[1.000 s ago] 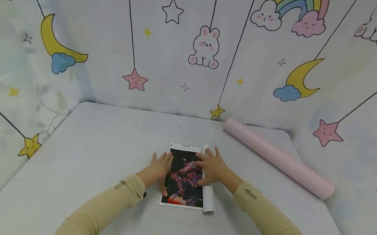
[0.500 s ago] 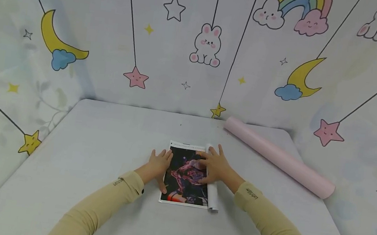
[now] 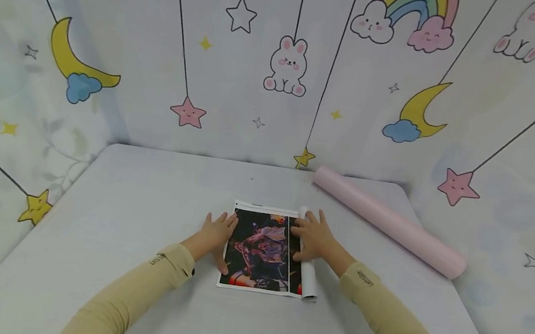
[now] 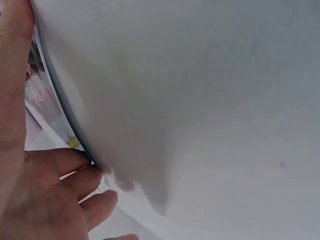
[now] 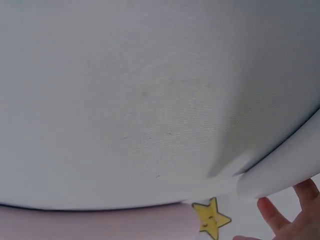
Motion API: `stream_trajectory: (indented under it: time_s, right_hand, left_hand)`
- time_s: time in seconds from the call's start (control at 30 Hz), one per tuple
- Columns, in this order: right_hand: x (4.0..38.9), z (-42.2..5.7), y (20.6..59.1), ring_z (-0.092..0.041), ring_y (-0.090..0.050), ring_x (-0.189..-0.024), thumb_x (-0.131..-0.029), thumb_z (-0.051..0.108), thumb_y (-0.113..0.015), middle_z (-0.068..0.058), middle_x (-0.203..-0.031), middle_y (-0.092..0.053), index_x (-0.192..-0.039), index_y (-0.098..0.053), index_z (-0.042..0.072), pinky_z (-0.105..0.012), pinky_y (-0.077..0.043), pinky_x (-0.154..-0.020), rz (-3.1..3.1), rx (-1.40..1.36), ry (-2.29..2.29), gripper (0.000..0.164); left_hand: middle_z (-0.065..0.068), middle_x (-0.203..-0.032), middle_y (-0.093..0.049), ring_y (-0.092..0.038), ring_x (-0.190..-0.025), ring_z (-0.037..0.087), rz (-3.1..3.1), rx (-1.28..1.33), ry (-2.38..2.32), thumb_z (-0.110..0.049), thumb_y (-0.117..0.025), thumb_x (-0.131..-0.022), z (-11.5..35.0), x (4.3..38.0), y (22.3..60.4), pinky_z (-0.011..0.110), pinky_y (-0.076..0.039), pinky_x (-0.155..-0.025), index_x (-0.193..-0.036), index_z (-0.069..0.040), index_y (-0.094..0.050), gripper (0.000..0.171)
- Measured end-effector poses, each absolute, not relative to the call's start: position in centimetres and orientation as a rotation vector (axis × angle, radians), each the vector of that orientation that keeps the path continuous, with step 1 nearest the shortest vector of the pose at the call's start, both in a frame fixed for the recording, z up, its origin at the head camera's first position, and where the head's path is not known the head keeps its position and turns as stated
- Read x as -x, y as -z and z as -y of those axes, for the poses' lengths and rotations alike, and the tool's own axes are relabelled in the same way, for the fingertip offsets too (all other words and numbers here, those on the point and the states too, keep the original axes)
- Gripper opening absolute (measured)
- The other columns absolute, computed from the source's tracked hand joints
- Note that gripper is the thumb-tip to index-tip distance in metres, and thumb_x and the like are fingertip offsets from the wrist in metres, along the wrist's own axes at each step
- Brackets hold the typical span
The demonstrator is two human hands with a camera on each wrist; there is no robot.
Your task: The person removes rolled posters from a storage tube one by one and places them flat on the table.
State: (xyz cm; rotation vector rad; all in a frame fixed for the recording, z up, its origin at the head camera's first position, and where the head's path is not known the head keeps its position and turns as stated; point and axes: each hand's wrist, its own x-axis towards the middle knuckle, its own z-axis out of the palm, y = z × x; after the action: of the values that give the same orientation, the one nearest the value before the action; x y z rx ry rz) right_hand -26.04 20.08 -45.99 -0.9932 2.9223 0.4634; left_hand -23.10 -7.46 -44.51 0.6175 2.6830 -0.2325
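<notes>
A glossy printed sheet (image 3: 258, 248) with a dark, colourful picture and white margins lies partly unrolled on the white table. Its right side is still a white roll (image 3: 309, 283). My left hand (image 3: 212, 236) rests along the sheet's left edge, fingers pointing away from me and thumb nearer. In the left wrist view, fingertips (image 4: 86, 176) touch that edge. Across the roll lies my right hand (image 3: 316, 238), fingers spread toward the picture. The right wrist view shows fingertips (image 5: 270, 207) beside the far end of the roll; the palm's contact is hidden.
A thick pink roll (image 3: 390, 222) lies slantwise at the table's back right. White cloth (image 3: 155, 198) covers the tabletop. A patterned backdrop (image 3: 238, 75) with stars, moons and rabbits stands around the back and sides.
The roll and my right hand have moved right, and more of the print shows, including a white line and a second dark panel. My left hand stays at the sheet's left edge.
</notes>
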Motion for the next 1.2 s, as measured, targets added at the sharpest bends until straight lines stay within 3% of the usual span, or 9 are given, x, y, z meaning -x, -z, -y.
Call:
stream_trajectory:
  time_s: [1.2]
  right_hand:
    - [25.5, -24.0, 46.4, -0.036, -0.034, -0.121, -0.063, 0.053, -0.069, -0.007, -0.124, -0.052, -0.109, -0.064, 0.018, -0.063, -0.019, -0.098, -2.995, 0.962, -0.385, 0.058]
  left_hand:
    - [0.011, -0.152, -0.012, -0.013, -0.136, 0.036, -2.701, -0.636, 0.164, -0.060, -0.082, -0.045, 11.6, 23.0, 44.5, 0.065, -0.018, -0.098, -0.145, -0.001, -0.019, 0.131]
